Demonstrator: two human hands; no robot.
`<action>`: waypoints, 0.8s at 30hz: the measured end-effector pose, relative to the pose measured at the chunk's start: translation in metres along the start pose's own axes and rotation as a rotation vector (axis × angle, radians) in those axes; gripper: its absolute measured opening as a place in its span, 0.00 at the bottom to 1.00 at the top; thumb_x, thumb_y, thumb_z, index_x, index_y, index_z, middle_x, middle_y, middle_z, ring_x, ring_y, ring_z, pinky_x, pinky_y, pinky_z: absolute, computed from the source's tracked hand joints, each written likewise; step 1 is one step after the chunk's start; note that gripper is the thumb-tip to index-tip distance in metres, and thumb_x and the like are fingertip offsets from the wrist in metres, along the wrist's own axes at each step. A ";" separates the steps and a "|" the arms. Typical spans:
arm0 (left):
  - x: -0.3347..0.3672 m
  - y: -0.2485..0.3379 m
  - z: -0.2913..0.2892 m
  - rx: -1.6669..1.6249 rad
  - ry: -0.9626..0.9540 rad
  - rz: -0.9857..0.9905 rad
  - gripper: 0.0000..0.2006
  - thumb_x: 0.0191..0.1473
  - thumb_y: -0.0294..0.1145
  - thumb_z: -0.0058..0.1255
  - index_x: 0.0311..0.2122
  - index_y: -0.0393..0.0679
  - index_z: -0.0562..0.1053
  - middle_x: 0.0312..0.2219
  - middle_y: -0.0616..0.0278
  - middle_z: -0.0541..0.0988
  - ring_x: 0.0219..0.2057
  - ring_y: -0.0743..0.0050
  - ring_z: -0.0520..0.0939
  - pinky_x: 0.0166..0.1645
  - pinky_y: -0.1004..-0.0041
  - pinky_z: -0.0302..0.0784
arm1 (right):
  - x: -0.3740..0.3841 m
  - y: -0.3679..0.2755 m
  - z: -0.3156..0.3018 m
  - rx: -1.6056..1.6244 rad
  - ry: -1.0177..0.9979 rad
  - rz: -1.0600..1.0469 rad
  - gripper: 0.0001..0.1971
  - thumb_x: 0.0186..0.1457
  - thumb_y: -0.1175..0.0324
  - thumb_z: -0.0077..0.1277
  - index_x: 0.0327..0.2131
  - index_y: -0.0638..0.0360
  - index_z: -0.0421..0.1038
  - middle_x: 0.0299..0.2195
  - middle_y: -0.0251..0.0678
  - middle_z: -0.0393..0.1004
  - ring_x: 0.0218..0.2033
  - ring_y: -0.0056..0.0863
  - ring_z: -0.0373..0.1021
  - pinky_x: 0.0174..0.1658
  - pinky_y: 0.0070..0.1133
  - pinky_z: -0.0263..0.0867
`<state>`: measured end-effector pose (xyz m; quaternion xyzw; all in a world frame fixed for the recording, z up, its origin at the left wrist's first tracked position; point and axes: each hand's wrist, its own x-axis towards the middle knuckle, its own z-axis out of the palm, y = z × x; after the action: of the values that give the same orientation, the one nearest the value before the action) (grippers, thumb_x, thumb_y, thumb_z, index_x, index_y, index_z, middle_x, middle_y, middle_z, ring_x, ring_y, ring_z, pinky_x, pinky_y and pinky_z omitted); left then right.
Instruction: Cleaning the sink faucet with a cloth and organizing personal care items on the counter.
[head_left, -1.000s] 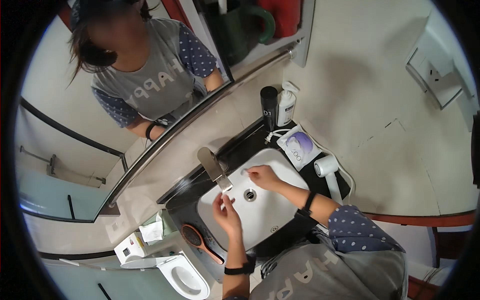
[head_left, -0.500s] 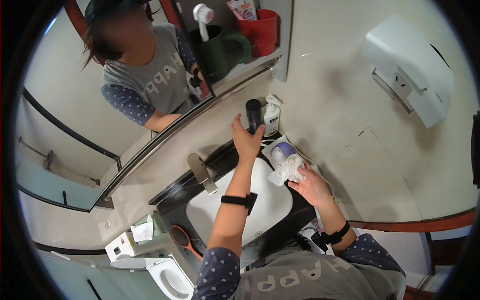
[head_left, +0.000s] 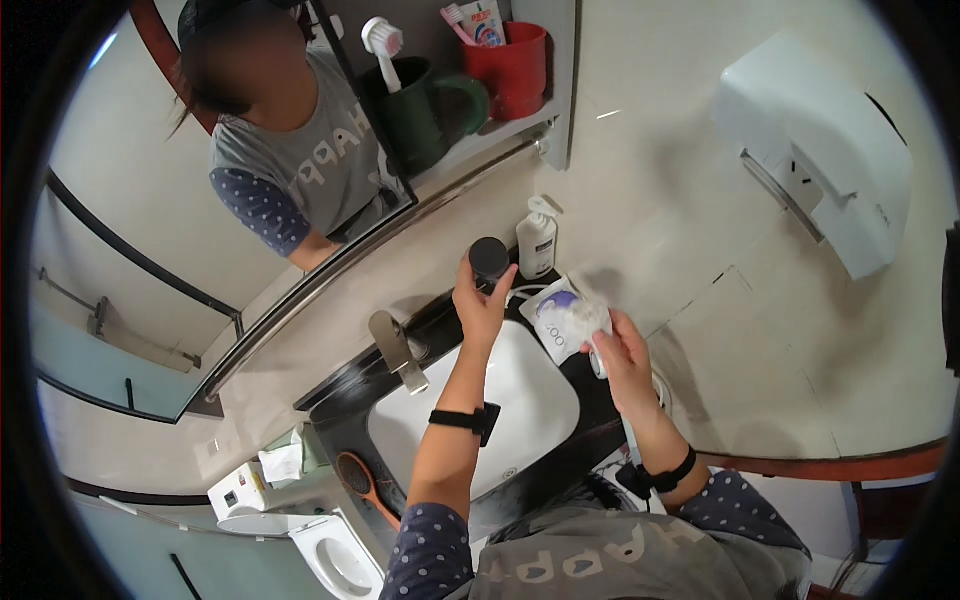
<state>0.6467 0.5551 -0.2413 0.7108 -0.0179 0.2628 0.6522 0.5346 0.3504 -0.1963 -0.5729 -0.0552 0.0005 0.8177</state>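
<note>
My left hand [head_left: 480, 308] is wrapped round a black cylindrical bottle [head_left: 489, 260] with a flat dark cap, above the back of the white sink [head_left: 520, 400]. Crumpled white tissue [head_left: 588, 322] is pinched in my right hand [head_left: 624, 368], slightly blurred. Behind it, a white and purple soft packet [head_left: 550, 318] leans at the sink's right back corner; whether my fingers also touch it I cannot tell. A white pump bottle [head_left: 537, 243] stands upright in the corner, just right of the black bottle.
A metal faucet [head_left: 398, 350] rises at the sink's back edge. On the black counter [head_left: 335, 430] lies a wooden hairbrush [head_left: 368, 490]. Above are a mirror, a metal rail [head_left: 400, 228] and a shelf with green [head_left: 420, 115] and red cups [head_left: 510, 70]. A white dispenser [head_left: 815, 160] hangs on the right wall.
My left hand has closed on the black bottle and drawn it nearer, away from the pump bottle. My right hand has moved slightly, with the tissue still in it.
</note>
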 end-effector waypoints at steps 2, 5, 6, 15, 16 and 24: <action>-0.018 0.022 -0.013 0.099 0.006 0.062 0.26 0.43 0.28 0.65 0.48 0.35 0.68 0.38 0.53 0.76 0.38 0.62 0.78 0.44 0.70 0.73 | 0.011 -0.016 0.024 -0.116 -0.027 -0.111 0.16 0.58 0.73 0.47 0.50 0.65 0.66 0.46 0.35 0.72 0.46 0.25 0.68 0.49 0.23 0.63; -0.046 0.077 -0.030 0.279 -0.041 0.301 0.31 0.40 0.31 0.66 0.50 0.36 0.65 0.42 0.49 0.72 0.43 0.52 0.75 0.47 0.66 0.71 | 0.025 -0.039 0.060 -0.517 -0.117 -0.581 0.17 0.55 0.73 0.51 0.49 0.65 0.69 0.50 0.43 0.71 0.49 0.34 0.67 0.53 0.26 0.60; -0.057 0.084 -0.036 0.301 -0.034 0.301 0.32 0.40 0.33 0.66 0.51 0.36 0.64 0.43 0.48 0.71 0.44 0.52 0.75 0.47 0.66 0.71 | 0.026 -0.043 0.075 -0.551 -0.166 -0.631 0.17 0.52 0.73 0.53 0.47 0.63 0.71 0.50 0.45 0.70 0.50 0.39 0.66 0.54 0.28 0.59; -0.104 0.158 -0.085 0.163 -0.182 -0.002 0.25 0.44 0.36 0.63 0.44 0.35 0.65 0.28 0.51 0.76 0.27 0.61 0.76 0.34 0.70 0.73 | 0.013 -0.053 0.114 -0.545 -0.479 -0.855 0.10 0.47 0.78 0.53 0.36 0.65 0.76 0.42 0.42 0.76 0.50 0.43 0.70 0.51 0.30 0.67; -0.107 0.161 -0.091 0.107 -0.195 -0.027 0.23 0.43 0.35 0.63 0.41 0.35 0.67 0.25 0.56 0.75 0.26 0.71 0.74 0.33 0.74 0.72 | 0.009 -0.056 0.116 -0.582 -0.514 -0.959 0.10 0.44 0.79 0.53 0.34 0.65 0.76 0.41 0.42 0.76 0.47 0.41 0.72 0.49 0.31 0.68; -0.136 0.170 -0.127 0.072 -0.251 -0.148 0.19 0.35 0.36 0.66 0.31 0.35 0.74 0.22 0.56 0.79 0.22 0.74 0.78 0.29 0.71 0.73 | -0.045 -0.088 0.133 -1.049 -0.654 -1.086 0.11 0.44 0.69 0.53 0.34 0.58 0.76 0.39 0.39 0.75 0.51 0.38 0.66 0.54 0.35 0.59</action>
<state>0.4225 0.6055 -0.1383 0.7604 -0.0375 0.1236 0.6365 0.4721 0.4414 -0.0733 -0.7448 -0.5534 -0.2542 0.2727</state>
